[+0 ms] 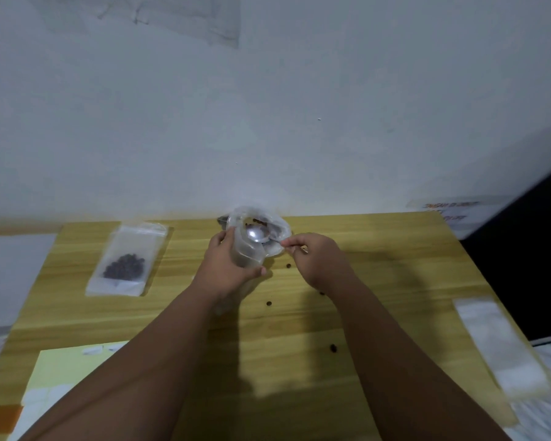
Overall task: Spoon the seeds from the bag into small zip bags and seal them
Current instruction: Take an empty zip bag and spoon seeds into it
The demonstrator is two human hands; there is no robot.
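At the table's far middle stands the clear seed bag, its mouth rolled open, with dark seeds inside. My left hand grips a small clear zip bag held up against the seed bag's near side. My right hand pinches the handle of a metal spoon, whose bowl lies inside the seed bag's mouth. One filled small zip bag with dark seeds lies flat at the left of the table.
A few loose seeds lie scattered on the wooden table. A stack of empty clear bags lies at the right edge. A pale yellow sheet with white labels sits at the near left. A wall stands right behind the table.
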